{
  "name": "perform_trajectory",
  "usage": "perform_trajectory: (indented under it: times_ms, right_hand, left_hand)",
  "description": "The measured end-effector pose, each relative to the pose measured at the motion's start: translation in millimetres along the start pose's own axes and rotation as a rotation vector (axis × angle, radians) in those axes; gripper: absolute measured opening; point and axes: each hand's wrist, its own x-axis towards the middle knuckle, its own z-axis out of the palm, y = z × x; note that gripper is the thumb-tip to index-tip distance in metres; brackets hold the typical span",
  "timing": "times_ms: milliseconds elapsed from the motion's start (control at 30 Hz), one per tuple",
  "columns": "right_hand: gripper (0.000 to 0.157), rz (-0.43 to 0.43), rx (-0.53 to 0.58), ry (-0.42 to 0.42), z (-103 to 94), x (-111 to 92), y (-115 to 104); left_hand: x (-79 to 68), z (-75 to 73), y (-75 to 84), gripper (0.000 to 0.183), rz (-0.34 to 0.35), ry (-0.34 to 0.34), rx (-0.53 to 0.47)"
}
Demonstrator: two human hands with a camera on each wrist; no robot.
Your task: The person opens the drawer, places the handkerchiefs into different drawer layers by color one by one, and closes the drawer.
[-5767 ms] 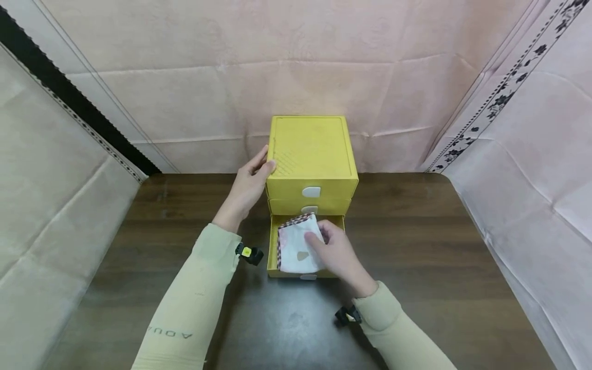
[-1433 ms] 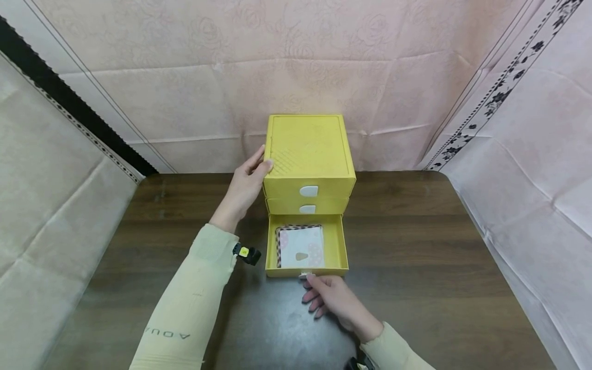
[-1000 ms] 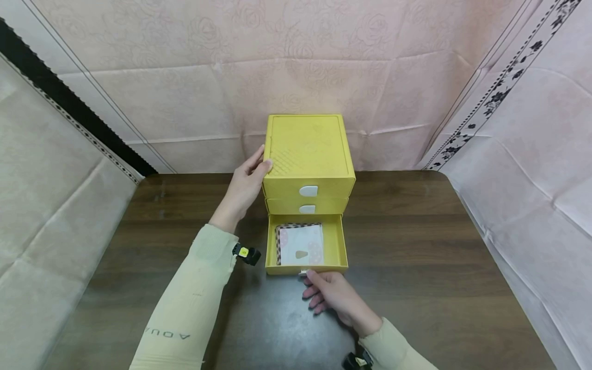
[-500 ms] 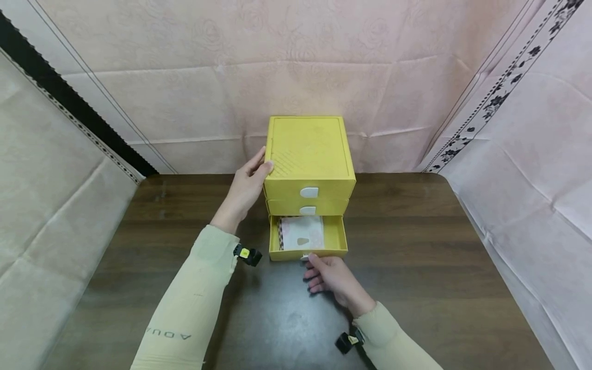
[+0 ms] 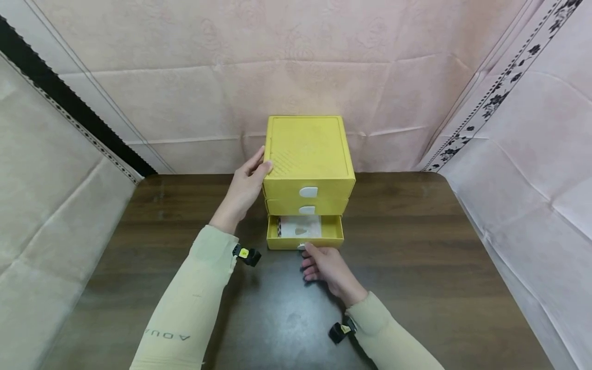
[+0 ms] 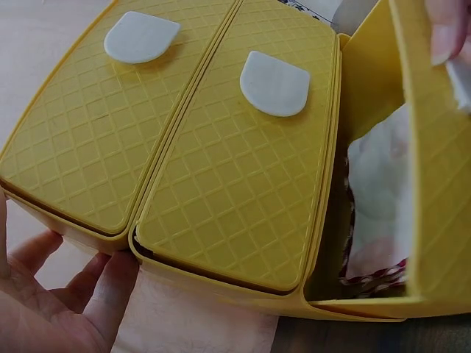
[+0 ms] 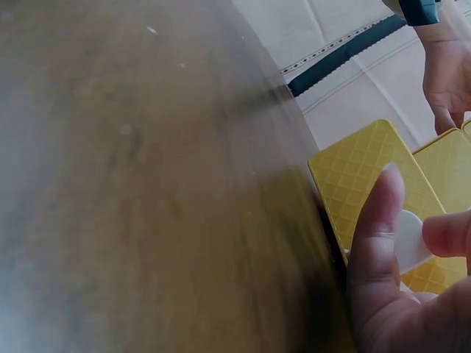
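Observation:
A yellow three-drawer storage box (image 5: 305, 149) stands at the back of the table. Its bottom drawer (image 5: 332, 242) is part way out; the upper two sit closed. My left hand (image 5: 241, 192) rests against the box's left side, thumb on the top edge; the left wrist view shows those fingers (image 6: 77, 290) along the side wall. My right hand (image 5: 330, 267) pinches the white handle (image 7: 409, 241) of the bottom drawer between thumb and index finger, the other fingers curled below. Inside that drawer lies a folded white cloth (image 6: 379, 191) with checked trim, its rear part hidden under the drawer above.
The dark wooden table (image 5: 439, 267) spreads out in front and to both sides of the box. A pale patterned cloth wall (image 5: 222, 92) rises right behind it, and similar cloth sides stand left and right. Both wrists wear small black cameras.
My right hand first let go of the folded cloth in the drawer, then took the handle and has pushed the bottom drawer part way in. The left hand has stayed on the box.

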Motion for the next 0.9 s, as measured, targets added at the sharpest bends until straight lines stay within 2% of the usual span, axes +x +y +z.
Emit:
perform_trajectory:
  times_ms: [167, 633, 900]
  right_hand:
    - [0.056, -0.011, 0.011, 0.022, 0.4, 9.2, -6.6]
    - [0.05, -0.008, 0.024, 0.082, -4.2, 36.8, -24.0]
    - [0.047, -0.004, 0.024, 0.079, -3.6, 47.9, -33.1]
  left_hand:
    - [0.2, 1.1, 1.1, 0.061, 0.005, -0.003, 0.004]
    - [1.4, 3.4, -0.4, 0.057, 0.016, -0.004, -0.026]
    - [2.0, 2.2, 0.4, 0.061, 0.009, 0.008, -0.008]
